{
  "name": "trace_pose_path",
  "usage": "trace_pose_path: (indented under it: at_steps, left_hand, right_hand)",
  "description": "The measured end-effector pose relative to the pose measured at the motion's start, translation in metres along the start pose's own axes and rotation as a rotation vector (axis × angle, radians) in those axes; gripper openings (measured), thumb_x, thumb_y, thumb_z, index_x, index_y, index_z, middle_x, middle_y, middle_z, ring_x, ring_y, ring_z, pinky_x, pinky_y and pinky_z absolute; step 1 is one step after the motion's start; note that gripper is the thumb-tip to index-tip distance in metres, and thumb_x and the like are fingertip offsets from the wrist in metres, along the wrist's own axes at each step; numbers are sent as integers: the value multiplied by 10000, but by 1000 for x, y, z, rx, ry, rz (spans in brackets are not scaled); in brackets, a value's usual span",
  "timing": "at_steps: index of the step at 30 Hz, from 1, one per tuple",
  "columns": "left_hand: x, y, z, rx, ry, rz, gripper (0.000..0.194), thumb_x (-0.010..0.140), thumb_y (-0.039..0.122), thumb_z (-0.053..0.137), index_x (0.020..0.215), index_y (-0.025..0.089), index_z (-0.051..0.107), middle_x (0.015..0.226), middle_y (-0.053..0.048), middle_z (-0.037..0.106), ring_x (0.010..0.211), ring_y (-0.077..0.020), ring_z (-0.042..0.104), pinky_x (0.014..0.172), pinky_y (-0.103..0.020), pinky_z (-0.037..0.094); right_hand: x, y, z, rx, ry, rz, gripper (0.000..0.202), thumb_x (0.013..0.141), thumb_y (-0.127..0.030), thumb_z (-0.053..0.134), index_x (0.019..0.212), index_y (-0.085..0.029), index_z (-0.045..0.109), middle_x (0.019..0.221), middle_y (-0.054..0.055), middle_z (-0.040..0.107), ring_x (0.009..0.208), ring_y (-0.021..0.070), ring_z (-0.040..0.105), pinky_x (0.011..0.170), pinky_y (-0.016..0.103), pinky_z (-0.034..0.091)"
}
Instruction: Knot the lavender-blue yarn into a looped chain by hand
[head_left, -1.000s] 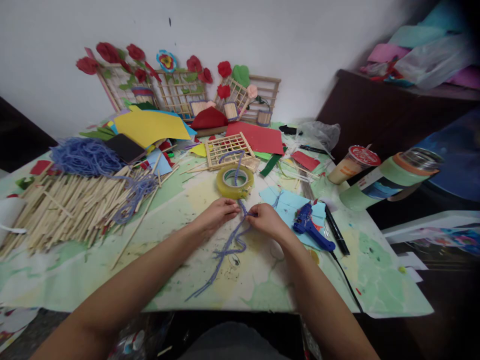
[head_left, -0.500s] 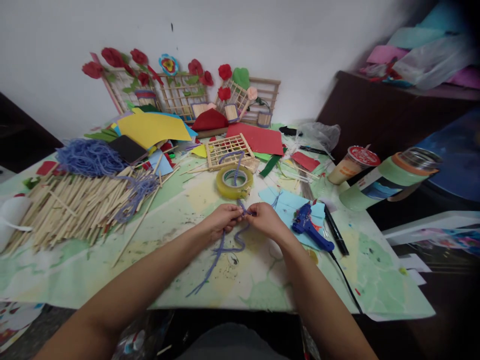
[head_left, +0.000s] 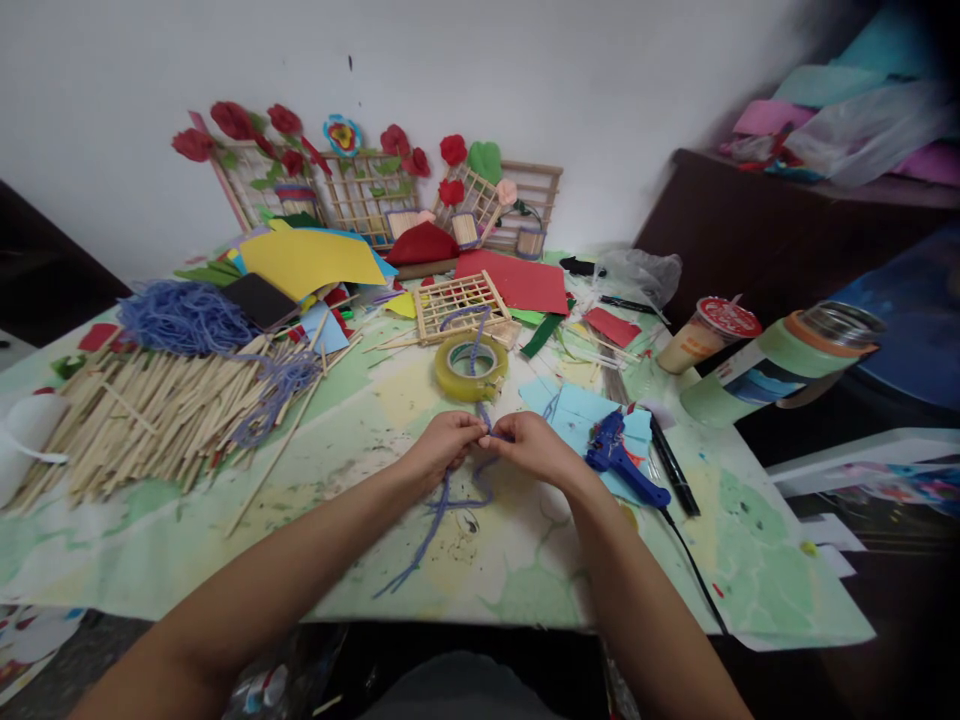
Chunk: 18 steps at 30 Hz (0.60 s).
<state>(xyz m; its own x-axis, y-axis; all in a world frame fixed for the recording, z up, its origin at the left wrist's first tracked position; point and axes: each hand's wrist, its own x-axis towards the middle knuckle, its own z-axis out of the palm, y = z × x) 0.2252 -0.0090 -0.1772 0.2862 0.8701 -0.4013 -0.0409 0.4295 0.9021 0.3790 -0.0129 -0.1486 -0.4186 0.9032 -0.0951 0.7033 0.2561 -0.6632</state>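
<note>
Blue-purple yarn runs through both my hands near the middle of the table. My left hand pinches it between thumb and fingers. Fingertip to fingertip with it, my right hand is also closed on the yarn. Loose strands trail below my hands toward the table's front edge. Beyond my fingers, the yarn passes over a roll of clear yellowish tape lying flat, and reaches a small wooden stick lattice. My fingers hide the exact spot where the strands cross.
Wooden sticks and a heap of yarn lie at left. To the right are a blue glue gun with its cord, a black marker, a drink cup and a green bottle. Flower-decorated lattices lean on the wall.
My right hand has turned slightly, its fingers now lying closer against my left fingertips. Both hands keep hold of the yarn. The whole view has shifted a little.
</note>
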Motion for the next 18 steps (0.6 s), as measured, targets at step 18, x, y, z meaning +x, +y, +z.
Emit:
trace_pose_path:
  at_steps: [18]
  left_hand:
    - [-5,7,-3,-271,-52,-87,212,688,279,626,708,163,450,464,103,330,312,8,132,326,-145,39]
  right_hand:
    - [5,4,12,131,249,31,210,787,-313,465,706,-135,543,644,-4,502,594,102,427,568,226,326]
